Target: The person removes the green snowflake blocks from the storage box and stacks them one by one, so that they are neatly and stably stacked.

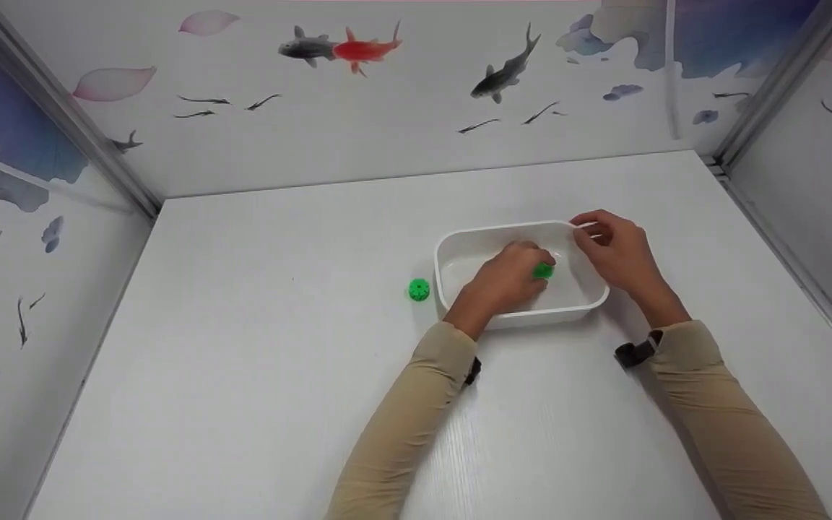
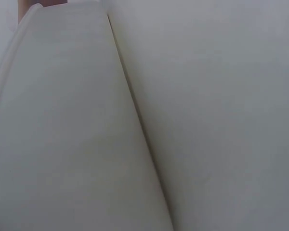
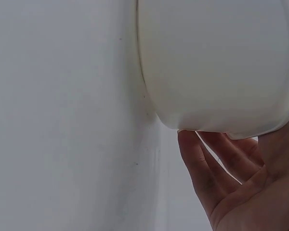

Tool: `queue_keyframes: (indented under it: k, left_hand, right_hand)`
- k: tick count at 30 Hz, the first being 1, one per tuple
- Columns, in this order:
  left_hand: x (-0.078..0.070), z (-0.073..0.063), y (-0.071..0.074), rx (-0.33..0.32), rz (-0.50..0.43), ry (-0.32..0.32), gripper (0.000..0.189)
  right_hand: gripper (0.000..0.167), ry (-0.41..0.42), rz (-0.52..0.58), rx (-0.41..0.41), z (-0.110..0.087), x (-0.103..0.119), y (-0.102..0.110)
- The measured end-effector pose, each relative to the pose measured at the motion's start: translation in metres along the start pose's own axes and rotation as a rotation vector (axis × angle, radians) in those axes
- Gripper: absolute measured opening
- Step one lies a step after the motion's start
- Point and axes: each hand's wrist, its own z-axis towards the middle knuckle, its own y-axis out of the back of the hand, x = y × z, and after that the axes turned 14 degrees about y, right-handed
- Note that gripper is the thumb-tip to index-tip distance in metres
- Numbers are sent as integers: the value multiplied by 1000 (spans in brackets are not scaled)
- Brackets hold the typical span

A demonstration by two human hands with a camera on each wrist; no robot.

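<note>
A white rectangular plastic tub (image 1: 535, 318) with rounded corners stands on the table. My left hand (image 1: 506, 278) reaches over its near side and down inside, fingers curled about a small round green piece (image 1: 543, 270), partly hidden by the fingers. At the tub's far right corner, my right hand (image 1: 622, 253) grips the rim between thumb and fingers. The right wrist view shows the fingers of this hand (image 3: 241, 183) against the outside of the tub wall (image 3: 216, 62). Another green piece (image 1: 419, 289), round with small holes, lies on the table just left of the tub.
The white table (image 1: 243, 347) is bounded by a printed panel (image 1: 416, 94) at the back and by further panels at both sides. The tub's outer wall (image 2: 77, 120) fills the left half of the left wrist view. Black straps (image 1: 636, 352) show at the cuffs.
</note>
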Motion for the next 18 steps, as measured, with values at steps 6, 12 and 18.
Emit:
queue_keyframes:
  k: [6, 12, 18]
  left_hand:
    - [0, 4, -2, -34, 37, -37, 29]
    - [-1, 4, -2, -66, 70, -65, 24]
    - [0, 2, -2, -70, 80, -62, 23]
  right_hand:
    - [34, -17, 12, 9, -1, 1, 1]
    - [32, 8, 14, -2, -1, 2, 1]
    - [31, 17, 19, -6, -2, 2, 1]
